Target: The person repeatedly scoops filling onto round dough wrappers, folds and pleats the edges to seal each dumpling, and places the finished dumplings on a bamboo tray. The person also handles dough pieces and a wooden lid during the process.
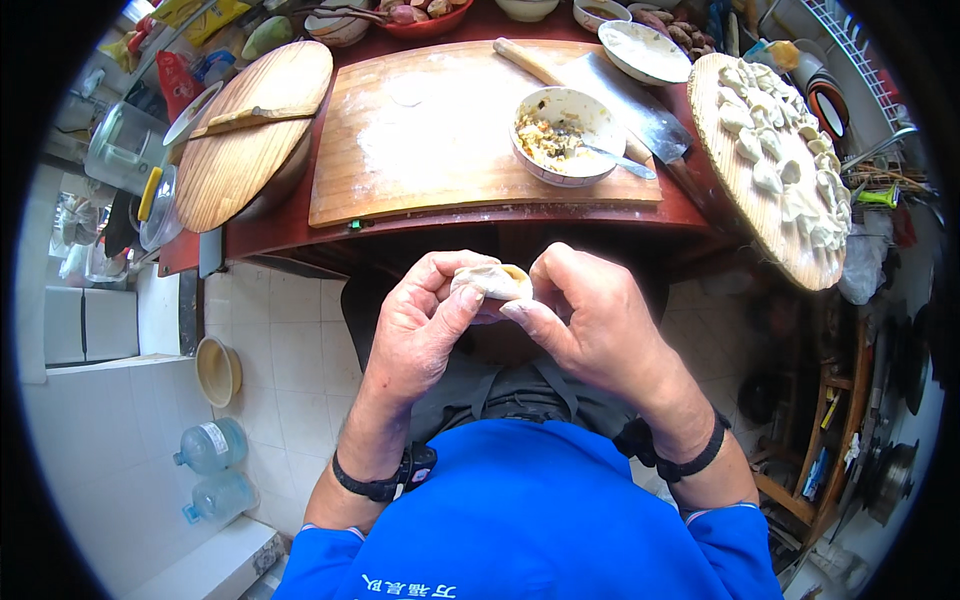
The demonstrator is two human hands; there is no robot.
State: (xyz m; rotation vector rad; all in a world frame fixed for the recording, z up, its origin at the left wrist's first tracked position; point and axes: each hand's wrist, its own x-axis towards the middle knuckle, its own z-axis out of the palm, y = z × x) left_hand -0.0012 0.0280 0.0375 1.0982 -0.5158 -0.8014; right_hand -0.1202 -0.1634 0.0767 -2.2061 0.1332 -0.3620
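A half-folded dumpling (491, 282) is held between my two hands, in front of the table edge. My left hand (424, 322) pinches it between thumb and fingers. My right hand (592, 307) has its thumb and forefinger at the dumpling's right end, where the dough edge gapes a little. Beyond them lies a floured wooden board (442, 172). On it stands a bowl of chopped filling (551, 139) with a metal spoon (626, 163) resting inside. Many shaped dumplings (780, 150) cover a round woven tray (731, 161) at the right.
A broad-bladed cleaver (626, 97) and a rolling pin (525, 60) lie at the board's right side. Behind them is a bowl of flour (645, 51). A round wooden lid (251, 150) sits at the left. Two water jugs (214, 446) rest on the floor.
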